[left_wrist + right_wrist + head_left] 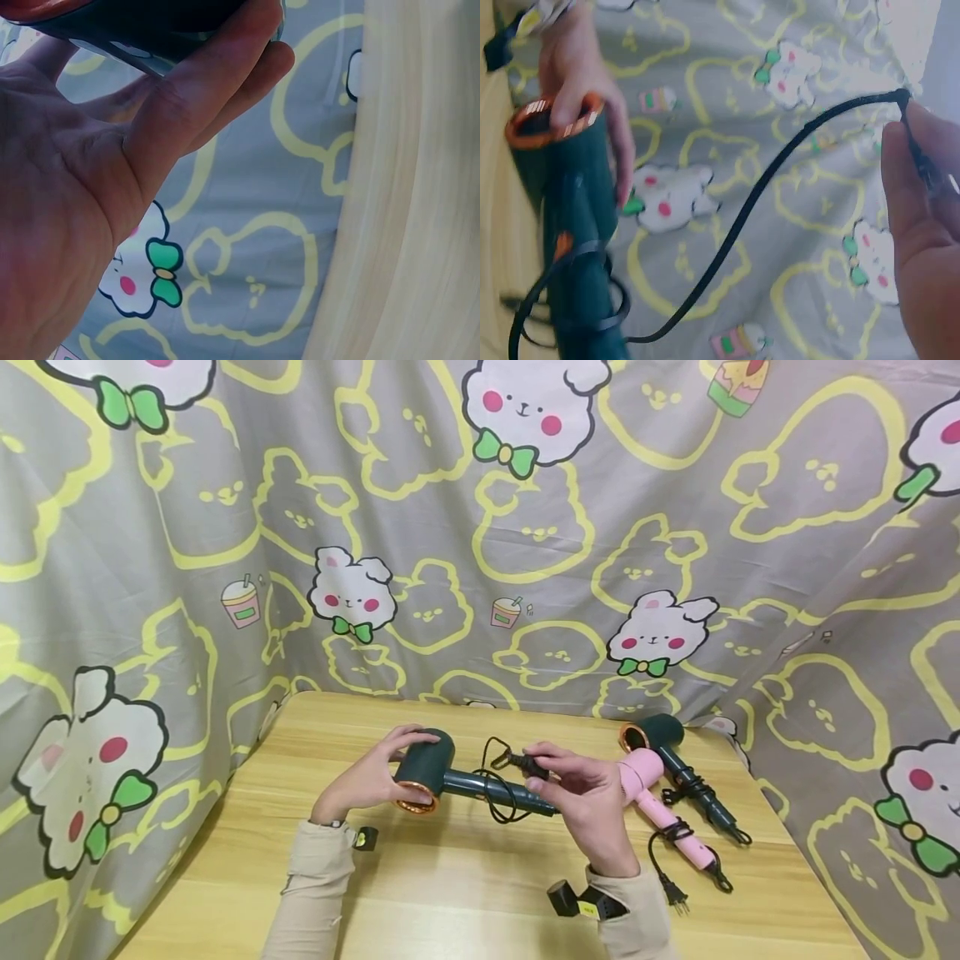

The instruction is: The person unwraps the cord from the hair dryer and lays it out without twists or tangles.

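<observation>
At lower centre, the left hand (pixel 363 781) grips a dark-green T-shaped hair dryer (pixel 429 760) while the right hand (pixel 591 802) pinches its black cord (pixel 760 184), likely mid-wrapping, calling for another loop.

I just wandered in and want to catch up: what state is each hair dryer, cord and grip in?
Held green hair dryer: in hand, sideways
Its black cord: partly loose, looped around the handle
Pink hair dryer: lying down, cord bundled, plug unconnected
Second green hair dryer: lying down, cord wrapped around handle
Left grip: holding the first dryer's head
Right grip: pinching the loose cord
</observation>
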Demonstrator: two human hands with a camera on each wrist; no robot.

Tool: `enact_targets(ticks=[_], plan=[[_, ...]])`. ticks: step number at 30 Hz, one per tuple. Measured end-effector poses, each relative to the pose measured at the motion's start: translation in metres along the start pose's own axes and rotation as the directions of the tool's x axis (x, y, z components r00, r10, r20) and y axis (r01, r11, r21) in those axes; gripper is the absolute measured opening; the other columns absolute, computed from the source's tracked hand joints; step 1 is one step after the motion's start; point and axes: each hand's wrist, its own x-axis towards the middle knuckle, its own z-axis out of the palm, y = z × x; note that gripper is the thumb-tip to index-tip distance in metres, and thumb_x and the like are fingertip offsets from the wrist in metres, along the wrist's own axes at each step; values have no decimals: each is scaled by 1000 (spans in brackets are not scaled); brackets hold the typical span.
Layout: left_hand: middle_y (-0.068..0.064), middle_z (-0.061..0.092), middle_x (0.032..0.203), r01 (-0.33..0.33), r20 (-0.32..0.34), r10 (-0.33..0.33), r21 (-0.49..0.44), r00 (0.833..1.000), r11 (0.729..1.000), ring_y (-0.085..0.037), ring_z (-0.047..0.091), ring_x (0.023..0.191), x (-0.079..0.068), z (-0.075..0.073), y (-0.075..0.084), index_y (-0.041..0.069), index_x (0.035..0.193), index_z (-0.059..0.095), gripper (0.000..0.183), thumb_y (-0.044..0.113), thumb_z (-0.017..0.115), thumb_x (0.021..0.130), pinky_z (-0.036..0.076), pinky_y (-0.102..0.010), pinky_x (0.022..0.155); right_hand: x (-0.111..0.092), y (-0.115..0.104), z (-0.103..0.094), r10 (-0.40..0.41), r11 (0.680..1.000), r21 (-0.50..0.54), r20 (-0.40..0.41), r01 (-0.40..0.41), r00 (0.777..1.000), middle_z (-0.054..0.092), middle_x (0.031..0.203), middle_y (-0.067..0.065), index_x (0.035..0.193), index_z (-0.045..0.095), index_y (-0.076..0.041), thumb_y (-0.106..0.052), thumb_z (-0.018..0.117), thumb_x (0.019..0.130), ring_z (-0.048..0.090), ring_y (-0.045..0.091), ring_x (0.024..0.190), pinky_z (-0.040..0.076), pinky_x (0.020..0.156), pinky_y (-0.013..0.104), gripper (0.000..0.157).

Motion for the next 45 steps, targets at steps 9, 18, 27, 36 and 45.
enact_targets(ticks=[9,18,27,36,45], plan=[[-11,37,162,-1,-33,1,-11,999,1000,-41,53,133,0,-1,-5,29,146,56,85,35,97,71,47,-58,106,-7,-16,11,-172,959,265,278,97,945,73,129,11,124,75,-4,26,65,84,69,22,123,59,93,26,52],[-12,34,163,28,-74,-31,-31,997,999,-42,50,137,-4,-6,-8,31,147,54,87,33,97,71,45,-59,110,-8,-14,7,-105,960,275,504,-44,857,74,127,11,118,75,-1,26,65,83,70,25,117,61,92,35,45],[-10,33,163,8,-104,-13,-45,995,999,-43,46,140,-10,-14,-12,30,148,53,85,29,95,75,44,-61,110,-7,-9,1,83,933,206,677,-295,732,69,113,34,129,62,10,20,66,87,74,21,108,62,90,40,43],[-8,35,163,-8,-119,2,-49,993,999,-40,40,146,-11,-18,-9,26,149,52,86,27,95,74,42,-61,113,-1,15,-5,399,902,-116,595,-416,698,74,113,28,123,68,8,1,65,98,73,7,99,60,85,25,26],[-10,34,163,-15,-141,9,-41,990,999,-42,44,143,-12,-22,-7,26,148,54,86,27,96,74,45,-60,111,-3,54,-5,571,813,-438,470,-384,673,71,129,7,119,76,-12,-22,64,103,63,15,124,50,105,31,22]])
